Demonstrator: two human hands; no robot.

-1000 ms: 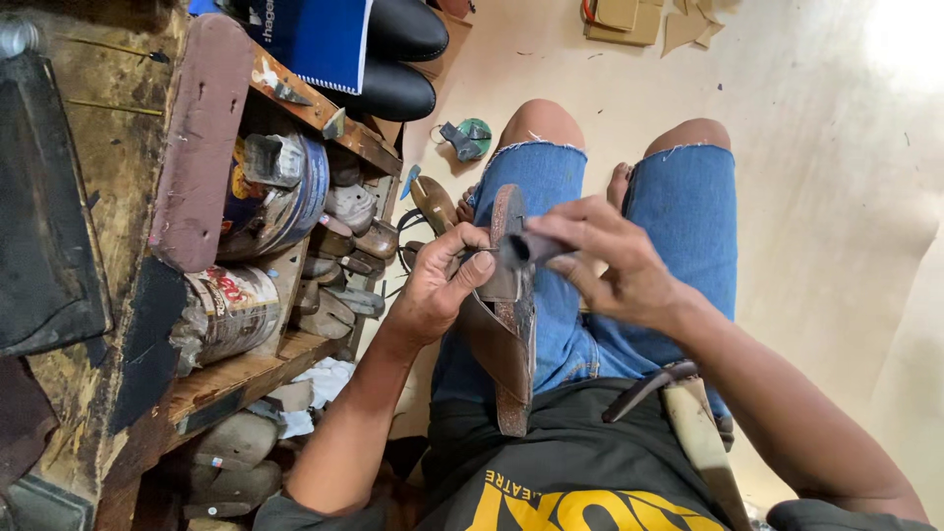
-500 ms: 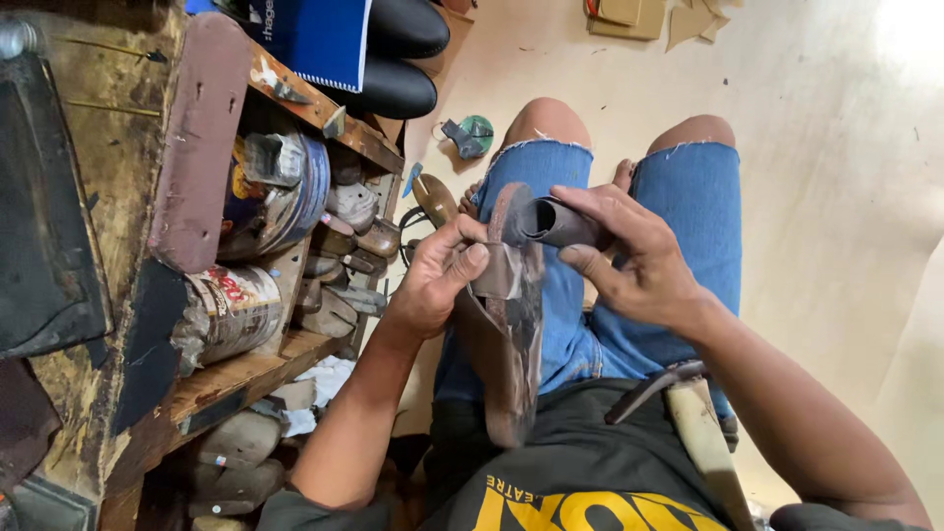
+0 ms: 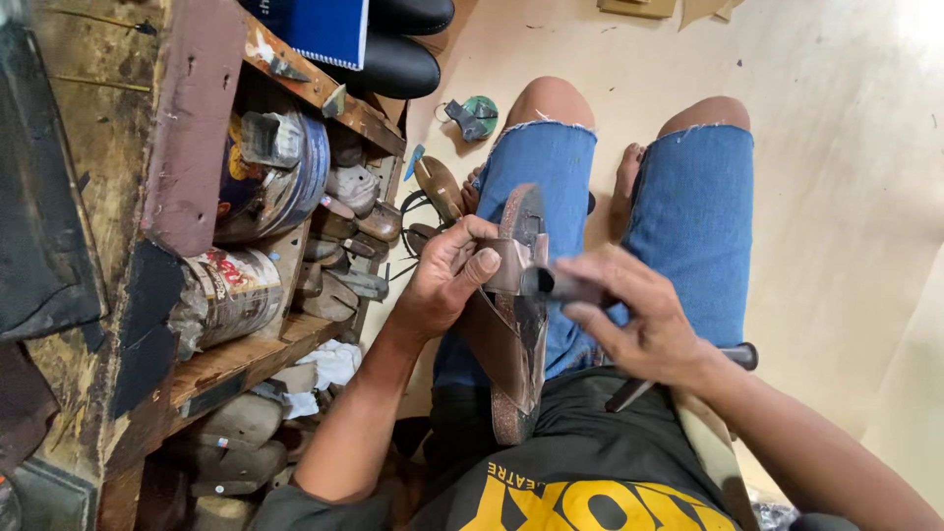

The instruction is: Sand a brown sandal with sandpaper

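Note:
I sit with a brown leather sandal (image 3: pixel 514 344) standing on edge on my lap, between my blue denim shorts (image 3: pixel 688 226). My left hand (image 3: pixel 447 275) grips the sandal by its strap, thumb pressed on the strap's brown leather. My right hand (image 3: pixel 644 324) is closed around a dark hammer (image 3: pixel 556 285), whose head is at the strap; its handle end (image 3: pixel 737 356) sticks out behind the hand. The hammer head is blurred.
A worn wooden workbench (image 3: pixel 88 147) with shelves stands at the left, holding tins (image 3: pixel 236 290), wooden shoe lasts (image 3: pixel 344 285) and rags. Black shoes (image 3: pixel 393 59) and a blue notebook (image 3: pixel 320 29) lie at the top. A small green object (image 3: pixel 477 113) is on the tan floor.
My right hand with the hammer has dropped from above the sandal's top toward the strap. The left hand keeps its hold on the strap; the sandal has tilted slightly.

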